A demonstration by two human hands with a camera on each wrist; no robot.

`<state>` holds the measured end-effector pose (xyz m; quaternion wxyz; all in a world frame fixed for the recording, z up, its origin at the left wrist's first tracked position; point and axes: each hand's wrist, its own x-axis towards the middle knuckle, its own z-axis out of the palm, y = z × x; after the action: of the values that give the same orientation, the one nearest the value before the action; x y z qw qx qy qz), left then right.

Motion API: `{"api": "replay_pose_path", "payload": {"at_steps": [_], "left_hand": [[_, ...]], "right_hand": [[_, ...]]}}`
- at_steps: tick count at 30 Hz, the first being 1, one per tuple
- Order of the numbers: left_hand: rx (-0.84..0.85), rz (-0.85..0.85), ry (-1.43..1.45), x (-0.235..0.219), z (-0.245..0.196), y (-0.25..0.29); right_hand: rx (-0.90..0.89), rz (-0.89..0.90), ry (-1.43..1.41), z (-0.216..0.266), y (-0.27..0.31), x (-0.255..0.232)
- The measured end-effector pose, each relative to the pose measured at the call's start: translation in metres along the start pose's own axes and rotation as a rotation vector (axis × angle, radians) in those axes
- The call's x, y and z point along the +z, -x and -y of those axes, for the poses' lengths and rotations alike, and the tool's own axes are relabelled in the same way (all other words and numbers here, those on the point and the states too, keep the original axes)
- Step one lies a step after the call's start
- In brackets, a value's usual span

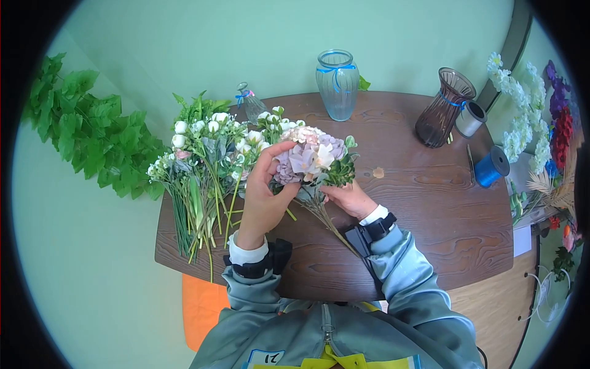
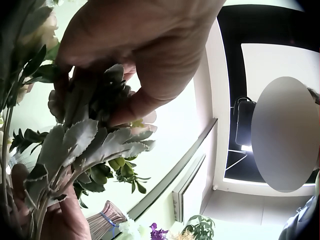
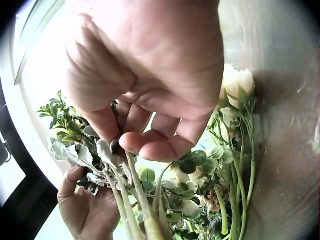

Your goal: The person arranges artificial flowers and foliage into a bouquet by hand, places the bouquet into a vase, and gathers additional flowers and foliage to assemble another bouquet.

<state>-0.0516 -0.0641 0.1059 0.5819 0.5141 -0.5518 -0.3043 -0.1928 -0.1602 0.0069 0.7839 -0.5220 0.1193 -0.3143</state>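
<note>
A bouquet of lilac, pink and cream flowers [image 1: 304, 157] with green leaves is held over the table between both hands. The left hand [image 1: 265, 194] curves round the left side of the blooms, thumb and fingers on them; in the left wrist view, the left hand [image 2: 145, 50] pinches among grey-green leaves [image 2: 75, 142]. Below the blooms the right hand [image 1: 351, 200] holds the stems [image 1: 335, 230]. From the right wrist view, the right hand [image 3: 150, 85] has its fingers curled at the upper stems [image 3: 135, 190], with the left hand [image 3: 90, 207] beneath the leaves.
White flowers with green stems [image 1: 212, 184] lie on the table [image 1: 418, 234] at left. A clear vase [image 1: 338, 89], a small glass bottle [image 1: 252, 107], a brown vase [image 1: 439, 117], a grey spool [image 1: 471, 119] and a blue ribbon spool [image 1: 490, 167] stand farther back and right.
</note>
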Motion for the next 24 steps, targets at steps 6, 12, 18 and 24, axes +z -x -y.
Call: {"api": "replay_pose_path", "payload": {"at_steps": [6,12,18,24], "left_hand": [[-0.009,-0.077,0.044,0.003,0.006,0.001],[0.056,-0.161,-0.007,0.012,0.002,0.001],[0.103,-0.19,0.038,0.016,0.006,0.002],[0.066,-0.24,0.039,0.01,0.018,0.005]], "right_hand": [[0.026,-0.02,-0.028,-0.001,0.001,0.0],[0.016,-0.055,0.014,0.002,0.002,0.004],[-0.031,-0.029,0.006,-0.004,0.002,0.001],[-0.047,0.012,0.027,-0.006,0.001,0.0]]}}
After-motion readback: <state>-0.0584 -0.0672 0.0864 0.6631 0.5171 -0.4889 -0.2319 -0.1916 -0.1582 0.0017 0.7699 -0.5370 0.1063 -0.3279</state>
